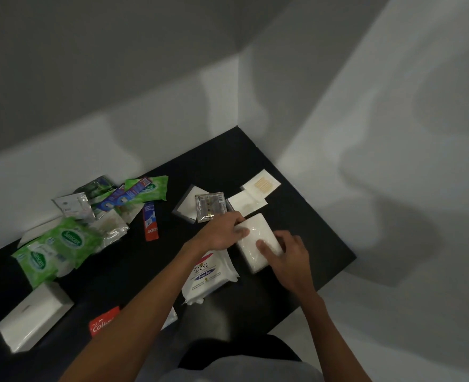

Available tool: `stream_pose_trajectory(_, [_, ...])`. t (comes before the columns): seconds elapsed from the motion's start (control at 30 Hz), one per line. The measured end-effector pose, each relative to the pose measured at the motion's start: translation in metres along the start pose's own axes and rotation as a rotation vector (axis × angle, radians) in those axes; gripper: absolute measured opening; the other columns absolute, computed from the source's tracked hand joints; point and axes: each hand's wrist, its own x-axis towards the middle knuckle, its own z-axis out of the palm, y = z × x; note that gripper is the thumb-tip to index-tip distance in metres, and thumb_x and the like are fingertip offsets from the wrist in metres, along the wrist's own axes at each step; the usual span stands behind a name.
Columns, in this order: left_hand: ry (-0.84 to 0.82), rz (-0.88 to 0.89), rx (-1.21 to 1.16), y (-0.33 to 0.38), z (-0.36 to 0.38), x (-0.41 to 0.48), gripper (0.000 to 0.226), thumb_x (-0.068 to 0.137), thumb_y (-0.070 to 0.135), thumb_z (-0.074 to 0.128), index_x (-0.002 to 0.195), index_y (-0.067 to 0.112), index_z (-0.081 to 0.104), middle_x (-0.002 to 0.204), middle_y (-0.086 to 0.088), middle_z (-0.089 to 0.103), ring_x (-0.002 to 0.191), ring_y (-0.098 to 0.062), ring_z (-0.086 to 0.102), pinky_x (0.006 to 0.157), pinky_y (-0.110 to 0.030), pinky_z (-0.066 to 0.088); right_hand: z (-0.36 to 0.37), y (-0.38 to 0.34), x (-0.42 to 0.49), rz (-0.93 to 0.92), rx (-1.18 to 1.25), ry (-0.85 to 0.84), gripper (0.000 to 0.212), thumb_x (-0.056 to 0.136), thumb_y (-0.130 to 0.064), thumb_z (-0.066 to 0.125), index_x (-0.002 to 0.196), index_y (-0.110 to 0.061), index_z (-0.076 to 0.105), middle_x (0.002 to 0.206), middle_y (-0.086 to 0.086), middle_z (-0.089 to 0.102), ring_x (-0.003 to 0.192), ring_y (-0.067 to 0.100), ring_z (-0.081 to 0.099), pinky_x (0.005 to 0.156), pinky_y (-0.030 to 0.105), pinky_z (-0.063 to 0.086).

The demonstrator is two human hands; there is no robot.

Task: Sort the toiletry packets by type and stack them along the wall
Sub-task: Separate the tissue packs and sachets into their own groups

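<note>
Both hands clamped on one white plastic-wrapped tissue pack (pixel 258 241): left hand (pixel 223 232) over its far end, right hand (pixel 288 255) on its near side, resting on the black bench (pixel 134 274). Sorting barely begun, seemingly: green wipe packets (pixel 62 244) heaped with sachets far left, white Dove packet (pixel 208 274) just below the left hand. Open room beyond the hands; bench edge near right.
</note>
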Motion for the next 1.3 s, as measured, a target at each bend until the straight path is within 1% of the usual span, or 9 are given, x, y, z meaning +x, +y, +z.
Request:
stream_pose_trajectory(0.07, [-0.007, 0.003, 0.008, -0.002, 0.001, 0.001, 0.021, 0.103, 0.038, 0.065, 0.119, 0.024, 0.062, 0.109, 0.003, 0.067, 0.096, -0.008, 0.064, 0.083, -0.03, 0.052, 0.003, 0.002, 0.001, -0.006, -0.01, 0.012, 0.052, 0.094, -0.061, 0.07, 0.134, -0.029, 0.059, 0.128, -0.005, 0.05, 0.102, 0.002, 0.051, 0.078, 0.014, 0.038])
stream_pose_trajectory(0.2, [-0.008, -0.02, 0.005, 0.0, 0.003, 0.002, 0.036, 0.103, 0.036, 0.065, 0.135, 0.02, 0.058, 0.126, -0.001, 0.067, 0.111, -0.014, 0.066, 0.092, -0.034, 0.055, 0.012, 0.004, 0.004, -0.012, 0.04, -0.02, 0.056, 0.098, -0.06, 0.065, 0.144, -0.031, 0.051, 0.142, -0.003, 0.056, 0.12, 0.014, 0.058, 0.096, 0.033, 0.053])
stream_pose_trajectory(0.37, [0.002, -0.05, 0.009, 0.001, 0.006, 0.004, 0.044, 0.102, 0.037, 0.067, 0.141, 0.02, 0.055, 0.134, -0.003, 0.064, 0.119, -0.018, 0.064, 0.098, -0.038, 0.056, 0.012, 0.0, 0.002, -0.077, 0.102, -0.044, 0.063, 0.104, -0.053, 0.06, 0.16, -0.046, 0.032, 0.154, -0.005, 0.051, 0.13, 0.015, 0.055, 0.107, 0.042, 0.052])
stream_pose_trajectory(0.6, [0.037, -0.011, -0.09, -0.001, 0.0, 0.0, 0.044, 0.102, 0.033, 0.068, 0.142, 0.019, 0.058, 0.139, -0.002, 0.066, 0.127, -0.017, 0.063, 0.105, -0.035, 0.052, 0.008, -0.005, 0.006, -0.083, 0.081, -0.038, 0.059, 0.104, -0.04, 0.064, 0.157, -0.037, 0.039, 0.15, -0.002, 0.054, 0.13, 0.016, 0.056, 0.103, 0.035, 0.049])
stream_pose_trajectory(0.77, [0.31, 0.059, -0.091, -0.026, -0.011, 0.004, 0.019, 0.106, 0.028, 0.061, 0.12, 0.019, 0.069, 0.111, 0.003, 0.074, 0.103, -0.006, 0.07, 0.096, -0.035, 0.06, 0.004, -0.009, 0.013, -0.047, 0.07, -0.02, 0.056, 0.104, -0.051, 0.058, 0.155, -0.036, 0.042, 0.15, -0.002, 0.053, 0.131, 0.017, 0.056, 0.1, 0.036, 0.051])
stream_pose_trajectory(0.87, [0.413, 0.042, 0.043, -0.045, -0.026, 0.01, 0.016, 0.106, 0.025, 0.059, 0.12, 0.021, 0.066, 0.114, 0.001, 0.072, 0.102, -0.007, 0.069, 0.093, -0.034, 0.061, 0.001, -0.017, 0.019, -0.057, 0.005, -0.017, 0.056, 0.101, -0.061, 0.055, 0.151, -0.04, 0.043, 0.148, -0.005, 0.051, 0.132, 0.018, 0.055, 0.102, 0.043, 0.053])
stream_pose_trajectory(1.03, [0.333, 0.025, 0.247, -0.074, -0.043, 0.024, 0.042, 0.099, 0.027, 0.069, 0.138, 0.022, 0.055, 0.141, -0.004, 0.056, 0.128, -0.02, 0.056, 0.108, -0.045, 0.052, 0.0, -0.036, 0.023, -0.205, -0.227, -0.003, 0.064, 0.104, -0.063, 0.049, 0.16, -0.038, 0.03, 0.158, -0.003, 0.043, 0.14, 0.02, 0.047, 0.111, 0.045, 0.047])
stream_pose_trajectory(1.17, [0.197, 0.027, 0.405, -0.094, -0.037, 0.027, 0.075, 0.092, 0.036, 0.078, 0.155, 0.022, 0.04, 0.164, -0.006, 0.037, 0.15, -0.026, 0.038, 0.122, -0.051, 0.039, 0.013, -0.038, 0.025, -0.295, -0.373, -0.066, 0.065, 0.106, -0.066, 0.038, 0.164, -0.04, 0.022, 0.167, 0.0, 0.033, 0.151, 0.022, 0.039, 0.122, 0.047, 0.036])
stream_pose_trajectory(1.3, [0.195, 0.046, 0.51, -0.097, -0.036, 0.029, 0.075, 0.093, 0.037, 0.076, 0.156, 0.021, 0.04, 0.164, -0.007, 0.037, 0.151, -0.028, 0.038, 0.121, -0.051, 0.041, 0.017, -0.033, 0.026, -0.264, -0.376, -0.11, 0.064, 0.106, -0.067, 0.036, 0.163, -0.043, 0.019, 0.168, 0.0, 0.028, 0.15, 0.023, 0.039, 0.121, 0.045, 0.035])
